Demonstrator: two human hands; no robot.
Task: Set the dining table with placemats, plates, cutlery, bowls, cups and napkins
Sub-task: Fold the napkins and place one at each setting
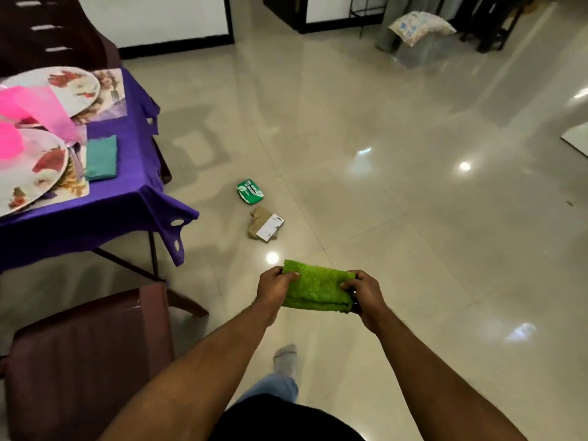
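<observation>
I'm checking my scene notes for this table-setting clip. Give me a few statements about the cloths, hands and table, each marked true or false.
1. Both hands, left hand and right hand, hold the green cloth. True.
2. The green cloth lies on the table. False: it is held above the floor.
3. A teal napkin lies on the purple tablecloth. True.
4. The floor is bare of litter. False: a green packet and brown packaging lie there.

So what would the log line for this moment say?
step: folding napkin | left hand: grips green cloth | right hand: grips it | place: beside table
</observation>
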